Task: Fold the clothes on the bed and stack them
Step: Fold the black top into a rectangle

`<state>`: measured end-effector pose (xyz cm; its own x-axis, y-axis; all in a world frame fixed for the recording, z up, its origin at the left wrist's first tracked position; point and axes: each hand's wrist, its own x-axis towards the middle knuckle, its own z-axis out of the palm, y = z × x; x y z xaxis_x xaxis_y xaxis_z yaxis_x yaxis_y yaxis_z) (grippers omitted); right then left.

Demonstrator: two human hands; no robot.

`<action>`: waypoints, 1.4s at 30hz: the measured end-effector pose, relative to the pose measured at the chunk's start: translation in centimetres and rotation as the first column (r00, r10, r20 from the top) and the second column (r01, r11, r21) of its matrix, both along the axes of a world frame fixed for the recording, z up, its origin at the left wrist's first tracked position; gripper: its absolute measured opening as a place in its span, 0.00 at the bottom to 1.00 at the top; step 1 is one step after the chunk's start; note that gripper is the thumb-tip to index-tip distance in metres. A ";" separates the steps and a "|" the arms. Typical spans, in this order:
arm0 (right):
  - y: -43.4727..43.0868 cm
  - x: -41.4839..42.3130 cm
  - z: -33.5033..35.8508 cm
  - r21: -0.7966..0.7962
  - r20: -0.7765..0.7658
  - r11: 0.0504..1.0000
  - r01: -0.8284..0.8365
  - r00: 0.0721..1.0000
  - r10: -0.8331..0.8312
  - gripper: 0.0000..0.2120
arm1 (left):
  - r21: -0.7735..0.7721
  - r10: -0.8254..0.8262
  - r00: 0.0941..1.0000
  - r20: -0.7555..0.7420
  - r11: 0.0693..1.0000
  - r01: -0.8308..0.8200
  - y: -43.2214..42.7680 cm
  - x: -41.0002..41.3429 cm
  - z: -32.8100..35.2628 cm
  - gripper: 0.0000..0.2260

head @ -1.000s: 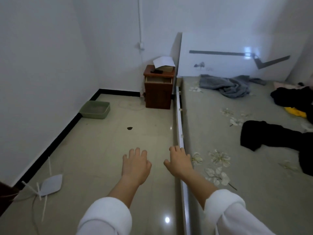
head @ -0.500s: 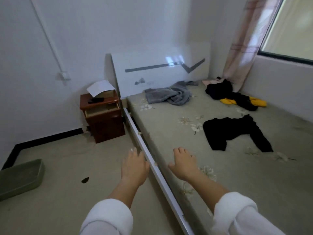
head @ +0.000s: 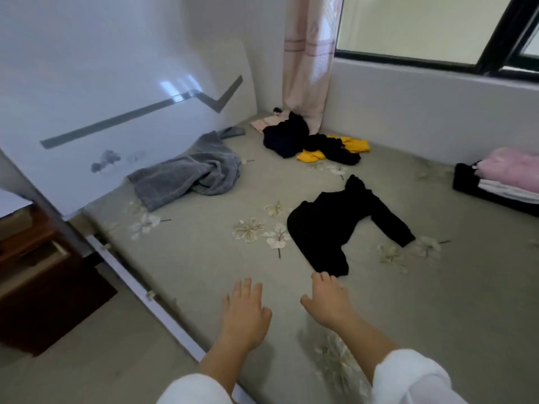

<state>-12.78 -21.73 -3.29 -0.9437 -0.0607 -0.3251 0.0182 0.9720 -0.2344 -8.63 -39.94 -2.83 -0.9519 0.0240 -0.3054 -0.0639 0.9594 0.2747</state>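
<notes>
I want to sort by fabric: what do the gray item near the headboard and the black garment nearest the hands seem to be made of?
Gray item: probably terry or fleece, matte, thick soft folds. Black garment: likely thin knit, matte, lying flat; weave too dark to tell.

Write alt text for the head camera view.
Two empty, open hands, left hand and right hand, reach over a bed toward a crumpled black top. Farther back lie a grey garment, a black-and-yellow heap and a folded stack.
</notes>
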 end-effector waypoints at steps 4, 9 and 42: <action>0.6 -6.1 -4.0 0.002 0.085 0.991 0.135 0.987 -0.135 0.23 | 0.019 -0.077 0.995 0.070 0.997 0.075 -0.3 -8.9 -3.7 0.26; 1.7 -15.8 -9.7 -0.013 0.071 0.946 0.323 0.944 -0.321 0.24 | 0.059 -0.212 0.969 0.127 0.977 0.206 -0.7 -21.0 -10.5 0.26; 6.8 -20.9 -23.4 0.140 0.074 0.864 0.483 0.866 -0.495 0.05 | -0.003 -0.993 0.089 0.077 0.089 0.996 2.2 -39.1 -27.2 0.16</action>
